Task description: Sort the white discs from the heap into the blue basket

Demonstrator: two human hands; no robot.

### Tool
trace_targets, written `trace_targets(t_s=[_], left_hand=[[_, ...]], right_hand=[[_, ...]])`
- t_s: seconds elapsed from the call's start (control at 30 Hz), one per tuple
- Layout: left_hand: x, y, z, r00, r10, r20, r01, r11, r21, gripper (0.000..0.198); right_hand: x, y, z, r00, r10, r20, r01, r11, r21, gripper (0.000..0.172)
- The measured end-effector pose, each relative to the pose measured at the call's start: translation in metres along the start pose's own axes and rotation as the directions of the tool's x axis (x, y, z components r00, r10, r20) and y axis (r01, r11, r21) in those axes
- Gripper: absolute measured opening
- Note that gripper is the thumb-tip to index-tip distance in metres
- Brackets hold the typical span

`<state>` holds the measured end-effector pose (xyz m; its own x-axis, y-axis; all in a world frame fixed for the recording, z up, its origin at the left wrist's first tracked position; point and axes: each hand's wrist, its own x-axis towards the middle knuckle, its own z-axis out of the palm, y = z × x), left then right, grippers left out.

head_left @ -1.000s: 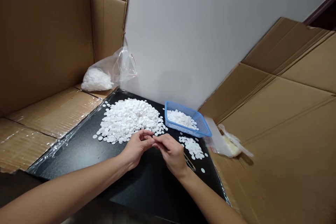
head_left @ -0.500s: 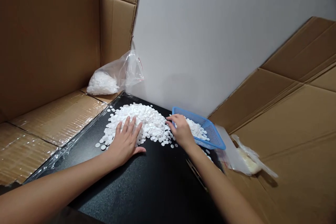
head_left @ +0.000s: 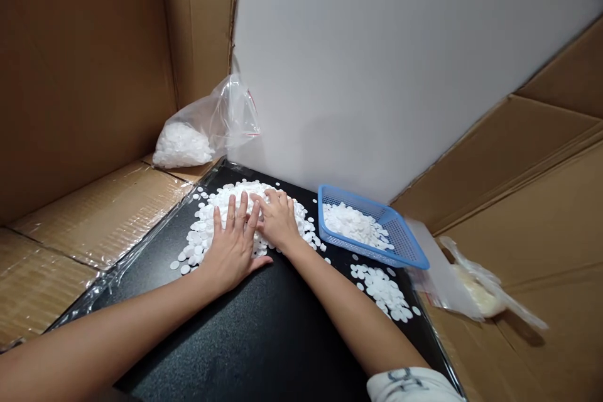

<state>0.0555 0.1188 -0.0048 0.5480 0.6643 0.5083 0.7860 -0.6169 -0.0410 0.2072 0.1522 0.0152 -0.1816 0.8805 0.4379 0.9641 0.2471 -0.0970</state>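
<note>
A heap of small white round discs [head_left: 201,226] lies on a black tabletop [head_left: 254,333]. My left hand [head_left: 230,259] rests on the near side of this heap, palm down, with its fingers spread and thumb out to the right. Close beside it, my right hand [head_left: 281,225] is on the heap's right part, fingers apart and slightly bent among the discs. Their tips are partly hidden behind the left hand's fingers. No disc shows gripped in either hand. To the right stands a blue plastic basket [head_left: 409,259] holding more white discs [head_left: 354,226].
A smaller cluster of discs [head_left: 386,292] lies in front of the basket. A clear plastic bag [head_left: 183,146] of white pieces sits at the back left on cardboard [head_left: 108,213]. Another plastic bag [head_left: 478,292] with pale contents lies at the right. A grey wall [head_left: 377,63] rises behind.
My right hand has moved left from the basket's edge onto the heap, next to my left hand. My left hand has stayed nearly in place. The view has shifted slightly.
</note>
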Motion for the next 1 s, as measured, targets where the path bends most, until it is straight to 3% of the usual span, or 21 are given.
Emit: trace_targets(t_s=[0.23, 0.37, 0.5, 0.7, 0.87, 1.0], left_hand=[[0.001, -0.006, -0.002, 0.991, 0.089, -0.096, -0.091, 0.996, -0.014, 0.124], [-0.009, -0.001, -0.012, 0.974, 0.178, -0.139, -0.188, 0.98, -0.068, 0.114], [-0.03, 0.016, -0.023, 0.966, 0.249, -0.073, -0.256, 0.96, -0.113, 0.103], [-0.055, 0.034, -0.032, 0.94, 0.342, 0.0, -0.332, 0.913, -0.237, 0.101], [-0.064, 0.035, -0.039, 0.924, 0.379, 0.054, -0.346, 0.886, -0.31, 0.083], [-0.067, 0.031, -0.038, 0.928, 0.361, 0.094, -0.324, 0.905, -0.276, 0.079]], right_hand=[[-0.009, -0.004, -0.005, 0.987, -0.155, -0.038, 0.153, 0.986, -0.063, 0.019], [-0.041, -0.01, -0.012, 0.976, -0.215, -0.041, 0.212, 0.975, -0.065, 0.019], [-0.084, -0.019, -0.018, 0.963, -0.271, -0.014, 0.271, 0.963, 0.004, 0.021], [-0.134, -0.03, -0.036, 0.981, -0.19, 0.029, 0.177, 0.954, 0.243, 0.055], [-0.163, -0.025, -0.057, 0.979, -0.141, 0.149, 0.097, 0.958, 0.269, 0.039], [-0.178, -0.011, -0.065, 0.982, -0.124, 0.145, 0.071, 0.944, 0.322, 0.048]])
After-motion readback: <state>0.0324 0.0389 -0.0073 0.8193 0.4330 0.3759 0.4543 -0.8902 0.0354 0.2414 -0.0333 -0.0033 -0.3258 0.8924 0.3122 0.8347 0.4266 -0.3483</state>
